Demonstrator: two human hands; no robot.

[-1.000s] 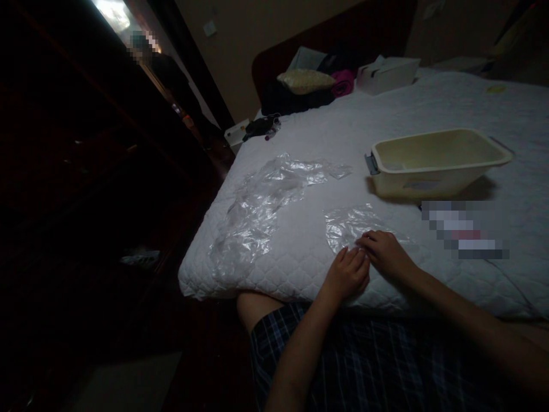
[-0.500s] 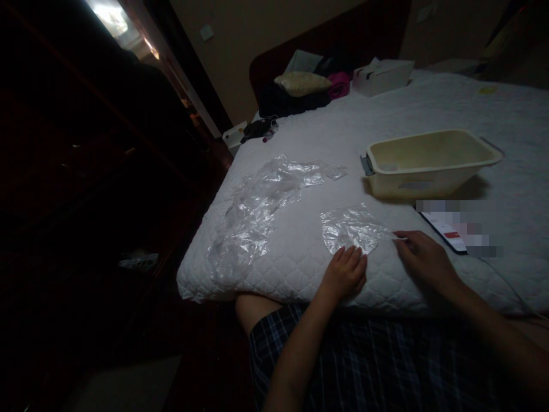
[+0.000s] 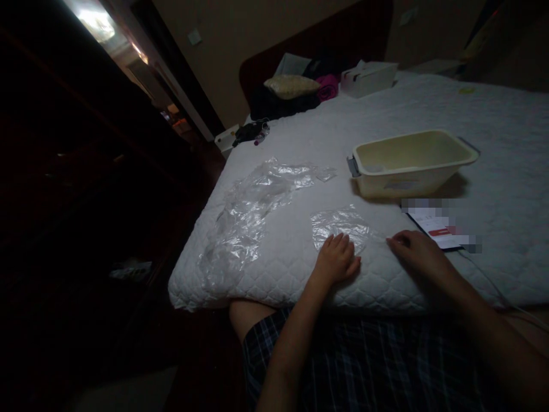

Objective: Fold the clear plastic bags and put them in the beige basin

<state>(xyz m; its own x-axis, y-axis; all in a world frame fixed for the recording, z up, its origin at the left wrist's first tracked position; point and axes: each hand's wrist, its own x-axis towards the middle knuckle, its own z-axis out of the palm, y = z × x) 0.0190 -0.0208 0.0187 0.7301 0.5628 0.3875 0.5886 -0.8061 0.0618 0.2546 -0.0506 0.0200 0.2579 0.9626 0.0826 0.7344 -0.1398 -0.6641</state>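
Note:
A small clear plastic bag lies flat on the white quilted bed near its front edge. My left hand lies flat on the bag's near edge, fingers stretched out. My right hand rests on the quilt at the bag's right corner, its fingers pinched together there; whether they hold the plastic I cannot make out. A large crumpled sheet of clear plastic spreads over the bed to the left.
A cream plastic tub stands behind my right hand. A card or phone lies beside it on the right. Pillows, clothes and a white box sit at the headboard. Dark floor drops off left of the bed.
My hands were together on the small bag; the right hand has slid to the right along its edge and the bag lies flatter. The view has shifted slightly right.

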